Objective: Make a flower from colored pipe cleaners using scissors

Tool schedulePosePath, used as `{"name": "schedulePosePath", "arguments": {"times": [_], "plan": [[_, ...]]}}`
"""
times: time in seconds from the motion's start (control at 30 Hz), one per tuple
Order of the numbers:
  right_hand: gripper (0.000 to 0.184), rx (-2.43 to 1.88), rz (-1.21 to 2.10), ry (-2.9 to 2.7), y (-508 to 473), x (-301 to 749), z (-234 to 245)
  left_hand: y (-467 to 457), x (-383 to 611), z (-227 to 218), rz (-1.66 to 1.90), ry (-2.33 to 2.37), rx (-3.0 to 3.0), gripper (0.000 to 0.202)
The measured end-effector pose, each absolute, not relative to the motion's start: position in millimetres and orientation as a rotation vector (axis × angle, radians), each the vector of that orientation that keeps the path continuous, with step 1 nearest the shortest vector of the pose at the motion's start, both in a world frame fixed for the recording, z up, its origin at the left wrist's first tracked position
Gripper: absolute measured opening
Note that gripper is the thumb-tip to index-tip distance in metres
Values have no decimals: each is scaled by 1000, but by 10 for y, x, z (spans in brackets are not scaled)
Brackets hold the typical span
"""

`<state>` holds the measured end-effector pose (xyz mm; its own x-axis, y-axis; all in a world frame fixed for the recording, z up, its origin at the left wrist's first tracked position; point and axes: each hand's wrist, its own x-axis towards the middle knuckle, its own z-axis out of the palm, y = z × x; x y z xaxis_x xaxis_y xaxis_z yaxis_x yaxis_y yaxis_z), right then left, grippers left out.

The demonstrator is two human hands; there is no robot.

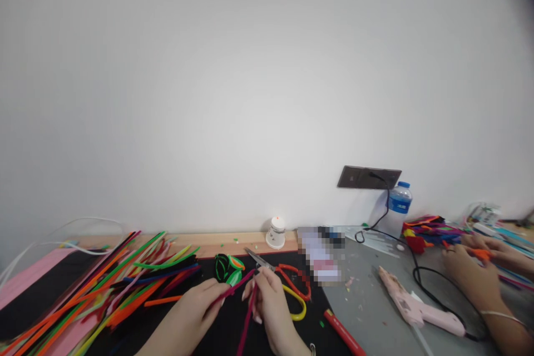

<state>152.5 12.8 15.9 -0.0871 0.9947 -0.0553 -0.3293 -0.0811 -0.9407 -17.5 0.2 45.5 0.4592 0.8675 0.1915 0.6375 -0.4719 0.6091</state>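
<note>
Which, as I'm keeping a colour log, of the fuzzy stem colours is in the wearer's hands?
The magenta stem, pinched by the left hand and right hand; the multicoloured pile at left lies unheld.

At bottom centre, the frame's edge is cutting off a magenta strip (247,322); the right hand (267,292) is hiding part of the scissors (262,261). Right of centre, pixelation is masking a flat object (319,256); below, a red tube (345,335) is running off-frame.
</note>
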Motion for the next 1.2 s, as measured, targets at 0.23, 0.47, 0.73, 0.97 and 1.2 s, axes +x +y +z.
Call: {"name": "schedulePosePath", "arguments": {"times": [0.23, 0.47, 0.73, 0.97, 1.2], "plan": [[21, -951, 1376, -765, 191, 1608, 229, -52, -290, 294, 767, 1310, 2172, 26], [18, -928, 1471, -727, 144, 1581, 244, -35, -259, 124, 842, 1311, 2096, 22], [21, -930, 1538, -845, 196, 1593, 174, 157, -565, 279, 864, 1860, 2429, 26], [26, -1039, 1434, -949, 188, 1593, 224, 384, -959, 236, 450, 2227, 2462, 40], [25, -1064, 1372, -966, 157, 1600, 242, 423, -1037, 363, 518, 2101, 2356, 35]]}}
